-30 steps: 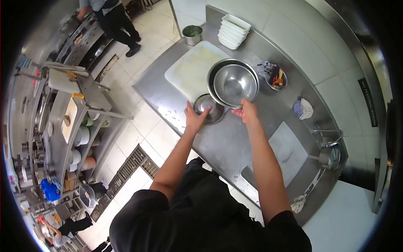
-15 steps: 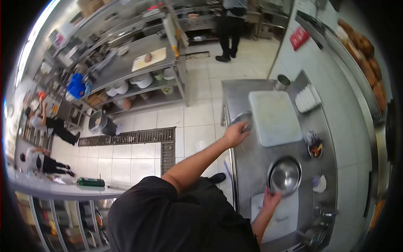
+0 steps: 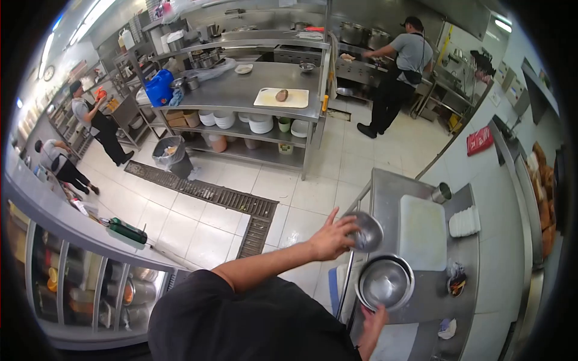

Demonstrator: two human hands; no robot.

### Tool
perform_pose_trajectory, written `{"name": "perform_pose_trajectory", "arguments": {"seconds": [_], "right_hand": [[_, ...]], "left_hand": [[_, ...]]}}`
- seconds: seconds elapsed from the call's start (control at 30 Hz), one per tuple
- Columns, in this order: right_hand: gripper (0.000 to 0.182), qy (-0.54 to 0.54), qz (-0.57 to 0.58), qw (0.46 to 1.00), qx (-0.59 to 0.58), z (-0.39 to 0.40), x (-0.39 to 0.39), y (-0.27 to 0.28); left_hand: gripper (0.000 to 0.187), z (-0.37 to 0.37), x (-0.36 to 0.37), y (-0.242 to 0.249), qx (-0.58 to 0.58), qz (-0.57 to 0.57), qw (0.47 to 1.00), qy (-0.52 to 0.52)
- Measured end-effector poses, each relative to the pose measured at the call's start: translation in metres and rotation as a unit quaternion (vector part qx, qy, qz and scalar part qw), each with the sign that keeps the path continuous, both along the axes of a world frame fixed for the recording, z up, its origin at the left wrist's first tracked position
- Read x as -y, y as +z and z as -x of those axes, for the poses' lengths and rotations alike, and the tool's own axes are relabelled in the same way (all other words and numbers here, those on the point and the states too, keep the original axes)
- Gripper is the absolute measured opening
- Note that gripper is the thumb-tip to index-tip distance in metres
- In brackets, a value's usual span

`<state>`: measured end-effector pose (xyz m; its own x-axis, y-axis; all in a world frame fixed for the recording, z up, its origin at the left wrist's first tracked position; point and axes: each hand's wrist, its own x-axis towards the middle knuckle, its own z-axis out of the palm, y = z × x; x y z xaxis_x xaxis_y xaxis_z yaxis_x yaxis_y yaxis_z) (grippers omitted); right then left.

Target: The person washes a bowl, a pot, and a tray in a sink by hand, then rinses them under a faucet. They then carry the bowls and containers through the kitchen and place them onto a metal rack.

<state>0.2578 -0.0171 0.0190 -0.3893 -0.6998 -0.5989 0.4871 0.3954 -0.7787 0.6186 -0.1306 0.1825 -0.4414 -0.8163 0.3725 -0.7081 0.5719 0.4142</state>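
My left hand [image 3: 335, 238] is at the near rim of a small metal mixing bowl [image 3: 368, 233], fingers spread across its side. This bowl hangs partly past the edge of the steel table and seems held up by the hand. Lower down, my right hand [image 3: 374, 323] grips the near rim of larger metal mixing bowls [image 3: 385, 283], which look nested, one inside another. They are tilted toward me, and the inside shows no contents. Part of my right hand's grip is hidden under the rim. The two hands' bowls are close together but apart.
A white cutting board [image 3: 422, 233] lies on the steel table [image 3: 388, 183], near a metal cup [image 3: 441, 192], stacked white containers [image 3: 464, 222] and a small container of scraps [image 3: 456, 283]. Across the floor stand a steel shelf unit [image 3: 229, 90] and bin [image 3: 173, 154]. Several people work farther off.
The view has swung up and left. My left hand has brought the small bowl nearer to the larger bowls, its fingers now more spread. My right hand keeps hold of the larger bowls.
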Motion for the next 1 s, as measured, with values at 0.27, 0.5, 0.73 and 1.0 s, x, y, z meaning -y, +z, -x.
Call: {"name": "perform_pose_trajectory", "arguments": {"seconds": [0.27, 0.5, 0.73, 1.0], "right_hand": [[0.040, 0.283, -0.029, 0.953, 0.108, -0.313, 0.124, 0.032], [0.037, 0.480, -0.038, 0.863, 0.153, -0.512, 0.197, 0.020], [0.033, 0.543, -0.020, 0.824, 0.161, -0.662, 0.252, 0.046], [0.033, 0.570, -0.037, 0.804, 0.167, -0.777, 0.344, 0.016]], "left_hand": [[0.024, -0.184, -0.006, -0.088, -0.089, -0.003, 0.996, 0.031], [0.034, -0.394, -0.043, -0.067, -0.145, -0.031, 0.970, 0.191], [0.029, -0.509, -0.117, -0.068, -0.171, -0.006, 0.881, 0.442], [0.032, -0.551, -0.231, -0.256, -0.180, -0.197, 0.637, 0.724]]}}
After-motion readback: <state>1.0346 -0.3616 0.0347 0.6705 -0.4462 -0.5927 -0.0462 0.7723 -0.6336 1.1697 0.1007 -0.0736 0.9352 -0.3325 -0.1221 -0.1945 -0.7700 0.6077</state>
